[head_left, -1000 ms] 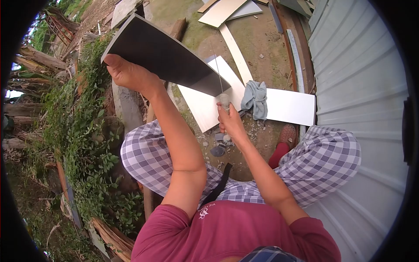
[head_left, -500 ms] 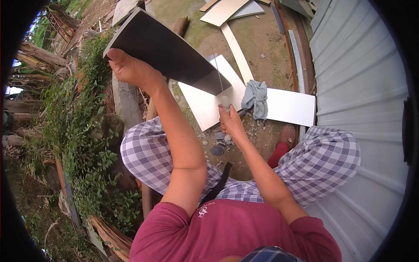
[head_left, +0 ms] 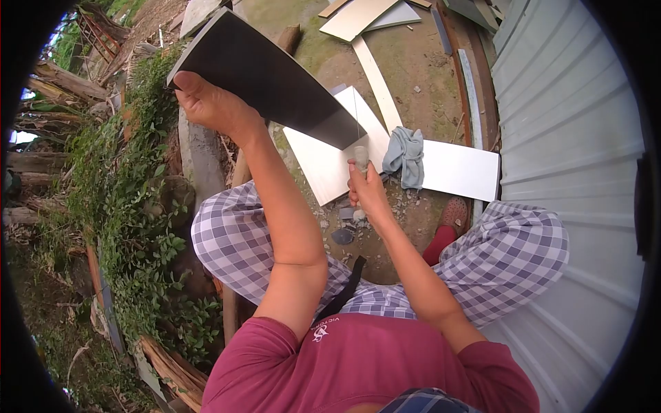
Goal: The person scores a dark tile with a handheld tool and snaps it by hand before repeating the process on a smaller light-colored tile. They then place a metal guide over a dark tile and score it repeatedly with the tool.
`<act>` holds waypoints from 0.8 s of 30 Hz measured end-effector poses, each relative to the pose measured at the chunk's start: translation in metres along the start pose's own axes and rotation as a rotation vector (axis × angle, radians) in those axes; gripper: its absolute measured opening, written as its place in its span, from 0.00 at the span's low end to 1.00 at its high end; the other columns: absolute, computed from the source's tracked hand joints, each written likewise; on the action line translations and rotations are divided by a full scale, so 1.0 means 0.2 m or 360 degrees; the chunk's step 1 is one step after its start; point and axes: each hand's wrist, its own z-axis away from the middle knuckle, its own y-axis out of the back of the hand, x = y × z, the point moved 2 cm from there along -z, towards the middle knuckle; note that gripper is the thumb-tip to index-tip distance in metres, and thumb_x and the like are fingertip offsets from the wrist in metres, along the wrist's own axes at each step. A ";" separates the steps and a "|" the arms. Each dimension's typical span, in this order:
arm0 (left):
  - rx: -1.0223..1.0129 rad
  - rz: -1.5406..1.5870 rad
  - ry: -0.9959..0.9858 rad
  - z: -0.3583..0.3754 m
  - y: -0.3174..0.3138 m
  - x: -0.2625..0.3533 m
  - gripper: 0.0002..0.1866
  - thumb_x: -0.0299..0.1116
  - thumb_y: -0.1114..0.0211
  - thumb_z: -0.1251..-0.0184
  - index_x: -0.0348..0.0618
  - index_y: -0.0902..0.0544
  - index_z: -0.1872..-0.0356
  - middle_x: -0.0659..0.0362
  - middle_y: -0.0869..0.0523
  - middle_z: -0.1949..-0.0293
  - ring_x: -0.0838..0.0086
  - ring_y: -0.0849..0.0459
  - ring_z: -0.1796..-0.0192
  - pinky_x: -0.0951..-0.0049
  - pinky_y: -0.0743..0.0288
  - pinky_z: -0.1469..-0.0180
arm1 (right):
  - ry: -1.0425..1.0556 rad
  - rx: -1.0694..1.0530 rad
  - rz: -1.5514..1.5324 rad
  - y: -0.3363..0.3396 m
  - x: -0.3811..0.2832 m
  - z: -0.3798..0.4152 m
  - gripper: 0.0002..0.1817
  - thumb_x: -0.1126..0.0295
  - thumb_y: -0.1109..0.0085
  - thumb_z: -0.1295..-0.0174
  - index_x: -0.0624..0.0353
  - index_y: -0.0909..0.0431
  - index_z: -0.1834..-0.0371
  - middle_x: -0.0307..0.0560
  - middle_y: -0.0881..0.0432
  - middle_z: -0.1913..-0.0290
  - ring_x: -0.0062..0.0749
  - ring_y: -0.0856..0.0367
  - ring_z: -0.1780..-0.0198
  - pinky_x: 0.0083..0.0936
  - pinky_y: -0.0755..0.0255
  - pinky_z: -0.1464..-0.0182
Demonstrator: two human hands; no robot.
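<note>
My left hand (head_left: 217, 107) grips the far upper end of a long dark board (head_left: 268, 76), fingers curled over its edge and thumb outside. The board slants down to the right, its lower end over a pale board (head_left: 313, 158) lying on the ground. My right hand (head_left: 368, 189) is closed around the pale, cloudy handle (head_left: 361, 157) of a tool. A thin, line-like shaft or blade rises from that handle beside the dark board's lower right edge. Its exact kind I cannot tell. A grey-blue cloth (head_left: 405, 158) lies bunched just right of this hand.
A white board (head_left: 461, 168) lies right of the cloth, and a narrow pale strip (head_left: 375, 82) runs away from it. More boards (head_left: 361, 17) are stacked farther off. A corrugated metal wall (head_left: 564, 138) stands at right; leafy plants (head_left: 144, 227) grow at left. Rubble (head_left: 342, 236) lies between my legs.
The tool has shifted slightly right, and less of its thin shaft or blade shows above the dark board's edge. My left hand still holds the board, which has barely moved.
</note>
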 end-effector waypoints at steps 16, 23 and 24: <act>0.0000 -0.0003 -0.0033 -0.01 0.01 -0.02 0.30 0.64 0.48 0.38 0.46 0.38 0.81 0.70 0.43 0.81 0.83 0.43 0.77 0.81 0.43 0.74 | 0.0379 -0.0189 0.0134 -0.08 -0.18 0.09 0.13 0.60 0.53 0.33 0.55 0.34 0.53 0.34 0.35 0.78 0.16 0.38 0.82 0.15 0.40 0.80; -0.0025 0.0021 -0.0035 0.01 -0.01 0.00 0.30 0.64 0.49 0.37 0.46 0.38 0.81 0.70 0.42 0.81 0.83 0.43 0.77 0.81 0.44 0.74 | -0.0086 0.0117 0.0544 0.13 0.22 -0.11 0.11 0.60 0.53 0.33 0.56 0.34 0.57 0.34 0.36 0.79 0.15 0.39 0.82 0.17 0.41 0.81; -0.0010 -0.0020 -0.0038 0.00 -0.02 0.02 0.30 0.64 0.49 0.37 0.46 0.39 0.81 0.69 0.42 0.81 0.83 0.43 0.77 0.81 0.44 0.74 | -0.0235 0.0191 0.0447 0.17 0.22 -0.09 0.11 0.60 0.53 0.33 0.56 0.34 0.57 0.34 0.36 0.79 0.15 0.39 0.83 0.17 0.41 0.82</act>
